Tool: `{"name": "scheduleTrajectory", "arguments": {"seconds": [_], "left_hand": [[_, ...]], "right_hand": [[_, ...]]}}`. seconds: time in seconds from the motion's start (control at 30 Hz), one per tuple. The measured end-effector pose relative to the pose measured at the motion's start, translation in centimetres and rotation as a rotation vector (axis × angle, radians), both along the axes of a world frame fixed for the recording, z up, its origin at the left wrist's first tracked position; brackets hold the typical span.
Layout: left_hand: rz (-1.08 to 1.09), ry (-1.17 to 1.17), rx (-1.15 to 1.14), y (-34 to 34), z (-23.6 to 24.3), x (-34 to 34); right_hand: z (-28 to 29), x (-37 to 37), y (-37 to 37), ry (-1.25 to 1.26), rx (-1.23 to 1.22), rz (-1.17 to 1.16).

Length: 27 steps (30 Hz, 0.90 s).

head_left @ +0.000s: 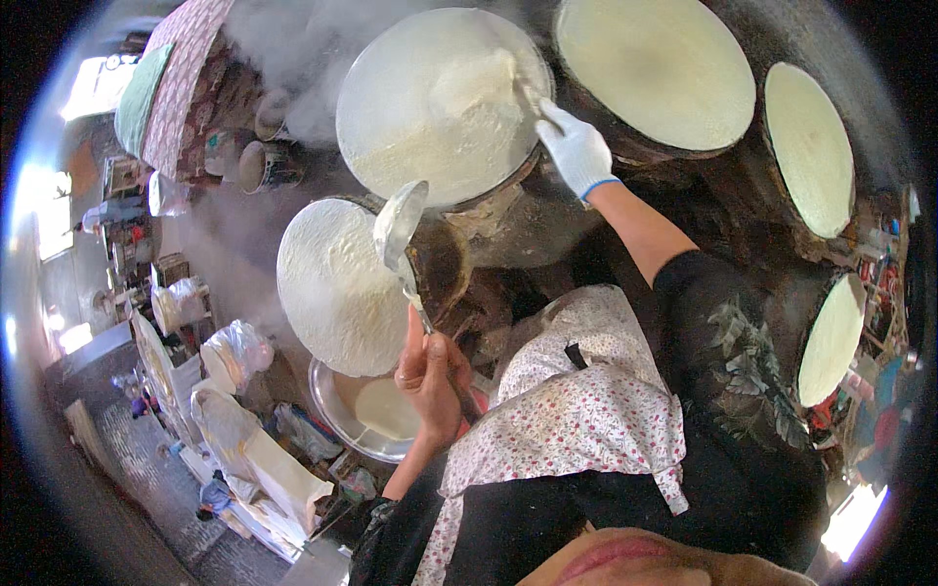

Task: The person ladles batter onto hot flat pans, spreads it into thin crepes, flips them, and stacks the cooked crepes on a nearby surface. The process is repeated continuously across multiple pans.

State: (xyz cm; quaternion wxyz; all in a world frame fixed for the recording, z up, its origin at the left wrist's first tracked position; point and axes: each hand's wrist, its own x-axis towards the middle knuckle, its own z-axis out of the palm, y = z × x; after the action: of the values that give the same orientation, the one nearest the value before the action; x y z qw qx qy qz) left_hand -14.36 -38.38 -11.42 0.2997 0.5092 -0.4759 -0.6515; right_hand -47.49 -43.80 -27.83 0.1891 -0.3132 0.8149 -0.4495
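Note:
My left hand [433, 376] is closed round the handle of a metal ladle [399, 225], whose bowl is raised and smeared with pale batter. Below it, a metal basin [330, 408] holds pale batter [386, 408]. A white glove with a blue cuff covers my right hand [575, 151], which grips a spreader [528, 93] at the right part of a steaming round griddle [366, 161]. Pale batter [469, 93] lies unevenly under that tool. The spreader's end is blurred. Left of the ladle, a round pale flatbread [327, 283] overhangs a dark round pan [442, 269].
Other round griddles with pale sheets stand at upper right [660, 68], far right [809, 146] and lower right [832, 342]. Steam [293, 68] rises at upper left. Buckets [262, 166], plastic-wrapped stacks [234, 354] and a cloth-covered bench [259, 469] line the left side.

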Motion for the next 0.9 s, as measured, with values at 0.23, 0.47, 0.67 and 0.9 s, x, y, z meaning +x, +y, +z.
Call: {"name": "scheduleTrajectory", "arguments": {"seconds": [0.23,0.47,0.67,0.9], "left_hand": [[0.091,-0.005,0.086,0.5,-0.4,1.5],[0.042,-0.004,0.044,-2.3,-0.5,2.1],[0.003,0.260,0.021,-11.3,-0.7,-1.4],[-0.020,0.778,0.297,-20.1,-6.5,-7.1]], "right_hand": [[2.1,0.1,0.9,0.144,0.259,0.218],[0.5,4.8,3.5,-0.197,0.521,0.288],[1.6,3.0,0.5,0.110,0.032,0.139],[2.4,1.9,2.4,0.242,0.260,0.214]]}}
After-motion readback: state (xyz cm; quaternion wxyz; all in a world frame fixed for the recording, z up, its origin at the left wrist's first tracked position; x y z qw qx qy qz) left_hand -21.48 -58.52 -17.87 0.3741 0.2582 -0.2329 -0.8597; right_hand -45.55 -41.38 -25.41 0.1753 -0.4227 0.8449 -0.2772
